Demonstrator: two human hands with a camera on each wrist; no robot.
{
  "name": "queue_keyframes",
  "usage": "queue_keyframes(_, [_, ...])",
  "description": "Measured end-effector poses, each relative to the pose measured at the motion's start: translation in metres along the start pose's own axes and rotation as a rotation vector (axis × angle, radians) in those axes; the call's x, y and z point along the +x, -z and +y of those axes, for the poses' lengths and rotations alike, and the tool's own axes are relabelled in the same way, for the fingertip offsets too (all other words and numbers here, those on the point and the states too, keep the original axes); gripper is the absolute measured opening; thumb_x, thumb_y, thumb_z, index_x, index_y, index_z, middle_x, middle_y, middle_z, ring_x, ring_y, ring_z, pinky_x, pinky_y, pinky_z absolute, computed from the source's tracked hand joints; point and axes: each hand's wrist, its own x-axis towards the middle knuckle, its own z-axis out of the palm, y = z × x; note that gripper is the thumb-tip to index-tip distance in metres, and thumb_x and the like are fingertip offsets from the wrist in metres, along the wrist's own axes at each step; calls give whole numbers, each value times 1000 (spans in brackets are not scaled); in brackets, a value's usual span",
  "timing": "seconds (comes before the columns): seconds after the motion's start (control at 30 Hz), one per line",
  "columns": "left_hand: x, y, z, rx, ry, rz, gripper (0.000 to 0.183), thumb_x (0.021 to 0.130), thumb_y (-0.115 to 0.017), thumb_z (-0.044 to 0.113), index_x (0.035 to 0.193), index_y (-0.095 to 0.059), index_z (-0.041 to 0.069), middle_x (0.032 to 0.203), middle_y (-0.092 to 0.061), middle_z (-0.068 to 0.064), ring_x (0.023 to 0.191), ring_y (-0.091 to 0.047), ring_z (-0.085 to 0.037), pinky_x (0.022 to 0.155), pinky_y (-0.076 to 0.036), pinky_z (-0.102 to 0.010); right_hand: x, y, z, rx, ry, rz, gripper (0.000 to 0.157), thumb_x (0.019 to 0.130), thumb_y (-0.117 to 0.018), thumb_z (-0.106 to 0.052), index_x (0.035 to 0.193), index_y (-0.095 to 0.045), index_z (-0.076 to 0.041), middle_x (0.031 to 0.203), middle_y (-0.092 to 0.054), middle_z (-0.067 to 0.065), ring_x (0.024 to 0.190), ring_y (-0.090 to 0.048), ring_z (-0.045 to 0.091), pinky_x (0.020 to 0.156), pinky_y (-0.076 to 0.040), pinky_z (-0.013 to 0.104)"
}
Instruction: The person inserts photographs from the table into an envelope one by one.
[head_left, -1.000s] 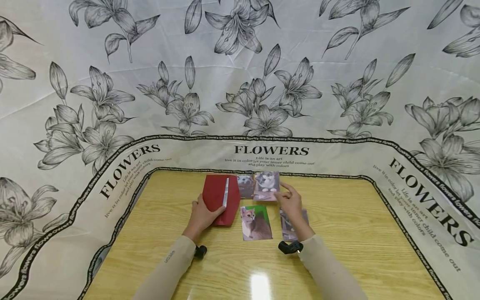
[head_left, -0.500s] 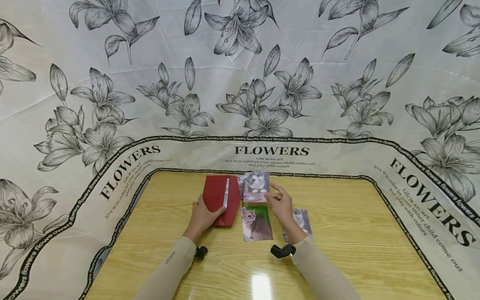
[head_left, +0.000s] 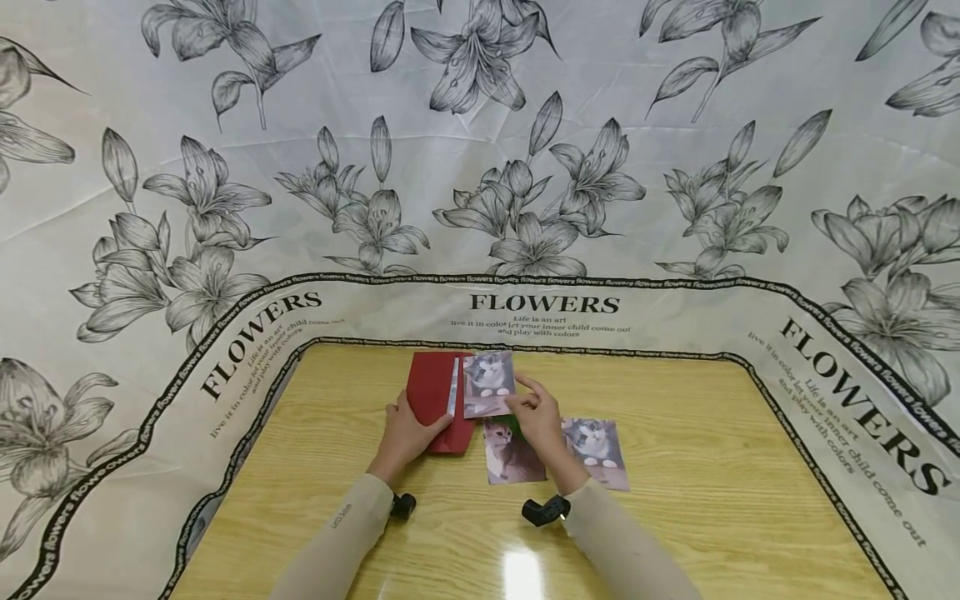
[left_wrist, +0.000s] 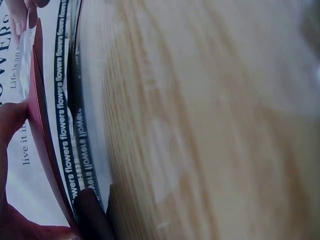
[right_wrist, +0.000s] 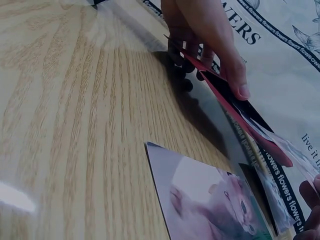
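Note:
My left hand grips a red envelope, thumb on its front and fingers behind. The envelope's opening faces right, and a pale strip shows inside it. My right hand pinches a grey-and-white cat photo by its right edge. That photo's left edge is right at the envelope's mouth and overlaps the flap in the head view. From the right wrist, the envelope appears tilted above the table, with the left thumb on it.
An orange cat photo with a green background lies below the held one, partly covered by my right hand. Right of it lies another grey-and-white cat photo. A flower-printed cloth rises behind the wooden table.
My right hand has moved left with the cat photo, bringing it to the envelope's mouth. The photo at lower right is now uncovered. My left hand and the envelope have stayed put.

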Motion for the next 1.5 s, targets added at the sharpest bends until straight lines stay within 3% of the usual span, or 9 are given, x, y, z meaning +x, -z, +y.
queue_keyframes(0.07, [0, 0, 0, -1, 0, 3, 117, 88, -84, 58, 166, -22, -5, 140, -45, -32, 121, -60, -43, 102, -54, -57, 0, -3, 0, 6, 5, -12, 51, 100, -79, -12, 149, -65, -10, 88, -77, 17, 89, -68, 43, 60, -42, 26])
queue_keyframes(0.17, [0, 1, 2, -3, -3, 3, 117, 88, -84, 58, 166, -23, -5, 140, -45, -32, 120, -60, -43, 102, -54, -58, 1, -7, -1, 23, 16, -16, 50, 99, -79, -9, 147, -65, -8, 86, -77, 18, 84, -67, 45, 57, -42, 25])
queue_keyframes(0.3, [0, 1, 3, -3, -3, 4, 117, 88, -84, 58, 166, -23, -5, 139, -45, -32, 120, -60, -43, 102, -54, -58, 2, -11, 1, 18, 25, -15, 49, 99, -78, -6, 146, -66, -4, 83, -75, 18, 66, -61, 27, 54, -41, 25])
queue_keyframes(0.43, [0, 1, 3, 5, 1, 12, 117, 87, -85, 57, 165, -24, -5, 138, -46, -31, 120, -60, -43, 102, -54, -57, 4, -16, 2, 0, 9, -14, 48, 99, -78, -4, 145, -65, -3, 84, -76, 19, 61, -56, 14, 55, -43, 24])
queue_keyframes(0.77, [0, 2, 3, -2, 2, 6, 119, 87, -85, 58, 166, -23, -4, 139, -45, -31, 121, -59, -43, 102, -53, -58, 7, -25, 1, -24, -34, -10, 49, 99, -78, -7, 146, -65, -6, 89, -77, 19, 58, -54, 12, 53, -41, 24])
queue_keyframes(1.17, [-2, 3, 3, 3, -2, 4, 116, 88, -84, 56, 166, -22, -4, 139, -45, -32, 119, -60, -44, 101, -53, -58, 9, -31, -6, -39, -45, 23, 45, 98, -77, -4, 141, -67, -1, 87, -76, 19, 58, -55, 12, 53, -43, 23])
queue_keyframes(1.37, [-2, 3, 3, -5, -8, 4, 116, 88, -85, 56, 166, -23, -5, 140, -44, -33, 121, -59, -44, 103, -53, -59, 9, -39, -6, -40, -44, 38, 45, 97, -78, -4, 140, -66, 1, 78, -72, 8, 56, -52, 9, 52, -43, 24])
queue_keyframes(1.5, [-3, 3, 2, 0, -2, -3, 118, 88, -84, 57, 166, -22, -5, 141, -44, -33, 122, -59, -45, 103, -53, -59, 6, -44, -5, -44, -41, 44, 43, 97, -79, -5, 137, -67, 2, 81, -74, 8, 56, -53, 10, 54, -43, 25])
